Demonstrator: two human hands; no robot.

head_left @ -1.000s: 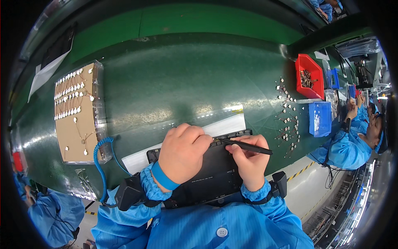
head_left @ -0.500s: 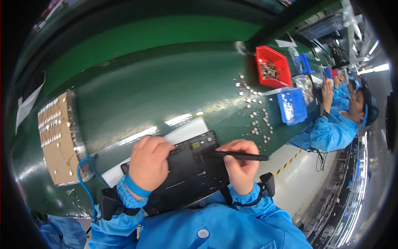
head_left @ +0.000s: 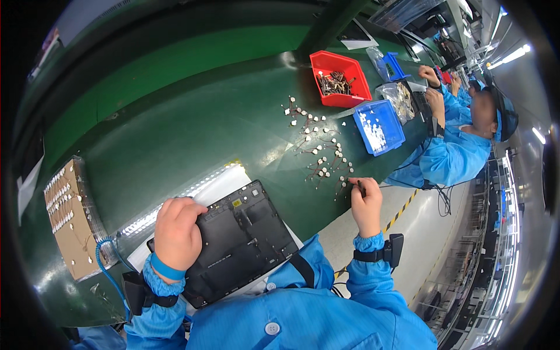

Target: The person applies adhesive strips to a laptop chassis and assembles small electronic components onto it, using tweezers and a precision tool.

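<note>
bright-ish overall, w/ ceiling tubes (head_left: 513, 55) blown out upper r. from here i see pale glare on the green bench (head_left: 192, 125), dimmer toward its back. fisheye bends straight edges, rim goes blk; bkgd far r. a bit soft.

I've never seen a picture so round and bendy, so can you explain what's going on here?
There's no robot: these are a person's own hands. A wide camera on their head looks down, and its lens bends straight edges. The left hand rests at the edge of a flat black panel. The right hand holds a dark, thin tool, mostly hidden. On the green table lie little white parts, a red bin, a blue bin and brown cardboard.
</note>
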